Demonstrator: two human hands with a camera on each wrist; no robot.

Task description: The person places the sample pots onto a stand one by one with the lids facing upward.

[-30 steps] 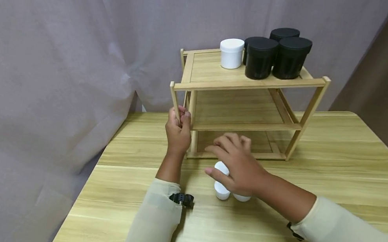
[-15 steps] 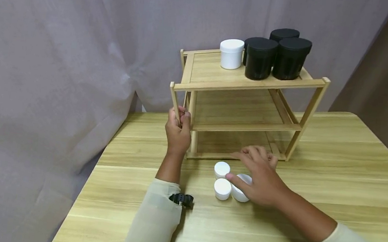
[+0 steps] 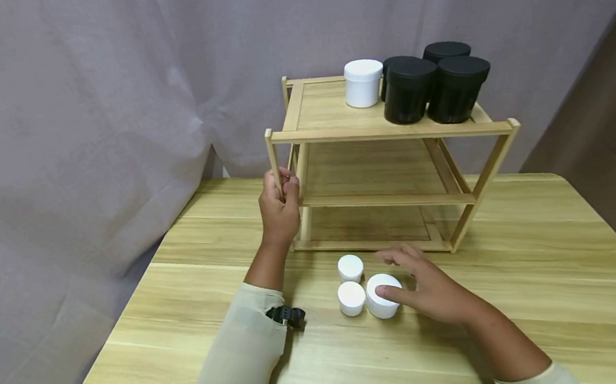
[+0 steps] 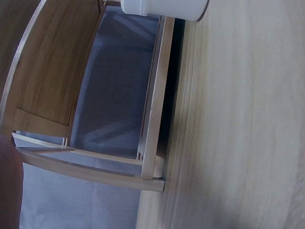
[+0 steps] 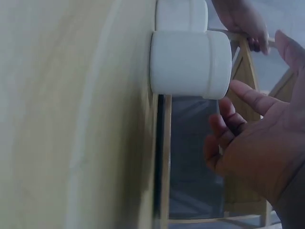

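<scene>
A three-tier wooden rack [image 3: 390, 198] stands on the table, and my left hand [image 3: 279, 217] grips its front left post. Three white lidded jars are grouped in front of the rack: two small ones [image 3: 350, 268] at the left and a larger jar [image 3: 380, 308] at the right. My right hand [image 3: 438, 291] is beside the larger jar, fingers spread and loosely bent, the thumb overlapping its lid in the head view. From the right wrist, the index fingertip is right at the lid's edge of the larger jar [image 5: 183, 64], with the palm facing it.
On the rack's top tier stand a white jar [image 3: 362, 85] and several black jars [image 3: 408, 93], grouped toward the right. The rack sits near the back of the wooden table [image 3: 378, 381]. A grey curtain [image 3: 98, 101] hangs behind and at the left.
My right hand has moved right, from above the white jars to beside the larger one, uncovering them. My left hand keeps its grip on the post. The head view has shifted slightly.
</scene>
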